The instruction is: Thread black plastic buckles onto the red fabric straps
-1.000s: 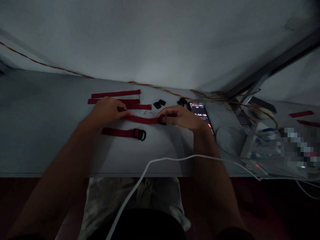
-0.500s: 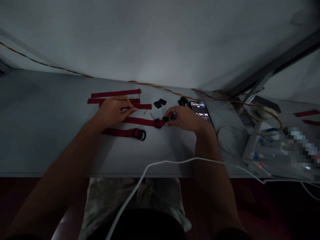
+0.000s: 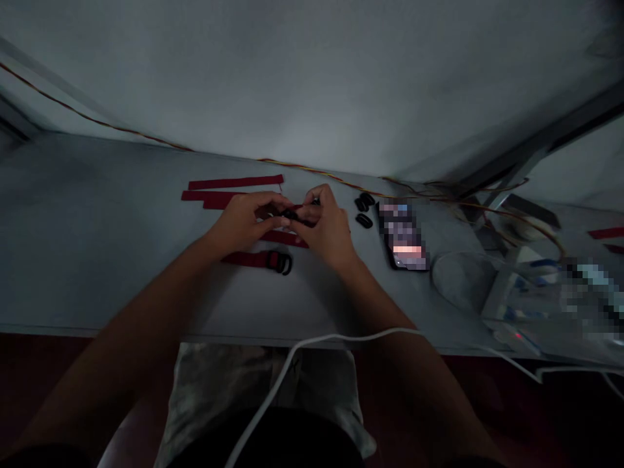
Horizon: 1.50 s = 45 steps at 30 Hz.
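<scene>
My left hand (image 3: pixel 248 220) is closed, thumb and fingers pinching a small black buckle (image 3: pixel 289 214). Meeting it from the other side, my right hand (image 3: pixel 329 227) has its bent fingers on the same buckle, where a bit of red webbing shows; how the two fit together is hidden. Under the hands lies a red strap (image 3: pixel 287 239), its right end covered. Nearer to me, another red strap (image 3: pixel 244 259) carries a black buckle with a hook-shaped part (image 3: pixel 279 262). Behind my left hand, several red straps (image 3: pixel 236 182) lie side by side.
Several loose black buckles (image 3: pixel 363 220) sit right of my hands, beside a phone (image 3: pixel 404 237) with a blurred screen. A white cable (image 3: pixel 336 337) crosses over my right forearm. Twisted wires (image 3: pixel 312 169) run along the wall, and a clear box with blue items (image 3: pixel 531 283) stands at the right.
My right hand has moved left and met my left hand over the straps; a black buckle is now between their fingers. The phone has come fully into view. The camera view has shifted slightly.
</scene>
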Tool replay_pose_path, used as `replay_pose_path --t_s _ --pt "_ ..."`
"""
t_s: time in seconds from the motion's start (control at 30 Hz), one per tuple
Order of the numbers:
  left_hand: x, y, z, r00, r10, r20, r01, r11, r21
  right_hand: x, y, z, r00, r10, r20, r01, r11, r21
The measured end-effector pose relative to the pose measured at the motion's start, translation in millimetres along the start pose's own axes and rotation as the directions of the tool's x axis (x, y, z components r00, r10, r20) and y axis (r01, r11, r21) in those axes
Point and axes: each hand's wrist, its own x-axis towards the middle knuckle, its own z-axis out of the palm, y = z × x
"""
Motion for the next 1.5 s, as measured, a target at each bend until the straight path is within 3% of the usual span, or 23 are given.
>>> replay_pose_path --t_s 0.1,0.23,0.37,0.5,0.57,0.67,0.73,0.8,0.87,1.0,1.13,1.33,1.5 --pt "2.6 -6.3 -2.4 0.995 0.007 -0.100 0.002 0.996 0.090 2.0 8.8 10.4 1.000 -0.015 0.018 0.014 0.999 0.046" --pt "4.8 -9.2 -6.5 0.978 0.062 -0.201 -0.029 0.987 0.159 0.8 9.1 11.2 0.985 -0.159 0.074 0.174 0.937 -0.304" --pt "5.0 -7.8 -6.3 0.964 0.033 -0.262 -0.021 0.999 0.049 -2.8 4.0 17.0 0.939 -0.187 0.287 0.327 0.739 -0.588" --pt "5.0 -6.3 -5.1 0.967 -0.075 -0.243 0.049 0.993 -0.112 -3.0 4.6 20.0 0.929 -0.137 0.344 0.345 0.660 -0.668" --pt "5.3 -5.6 -5.4 0.962 -0.120 -0.244 0.078 0.981 -0.176 -2.2 5.9 16.0 0.929 -0.148 0.339 0.342 0.694 -0.634" --pt "6.5 -6.7 -7.4 0.939 -0.141 -0.313 0.065 0.968 -0.242 -1.2 7.2 3.8 0.955 -0.136 0.263 0.255 0.830 -0.497" --pt "7.4 -9.0 -9.2 0.912 -0.135 -0.387 0.035 0.966 -0.256 -0.8 6.8 -4.9 0.977 -0.081 0.199 0.139 0.945 -0.296" --pt "8.1 -11.4 -10.5 0.898 -0.136 -0.419 0.018 0.962 -0.274 -0.5 4.7 -11.0 0.985 -0.025 0.169 0.033 0.998 -0.050" --pt "8.4 -12.6 -10.4 0.904 -0.146 -0.402 -0.001 0.940 -0.342 -0.2 1.7 -13.3 0.988 0.007 0.153 -0.024 0.993 0.112" --pt "7.5 -9.6 -7.2 0.948 -0.196 -0.253 0.015 0.817 -0.576 1.2 -0.2 -11.2 0.994 0.001 0.105 -0.018 0.988 0.156" --pt "5.9 -4.0 -5.2 0.965 -0.230 -0.122 0.092 0.740 -0.667 3.5 4.7 -12.2 0.992 0.046 0.115 -0.079 0.949 0.305" --pt "4.3 0.5 -4.7 0.954 -0.278 -0.107 0.123 0.696 -0.708 2.4 -0.4 -18.3 0.990 0.102 0.099 -0.139 0.844 0.518" --pt "2.8 3.3 -4.9 0.944 -0.321 -0.075 0.167 0.663 -0.730 1.0 -2.7 -20.2 0.986 0.137 0.097 -0.167 0.878 0.449"
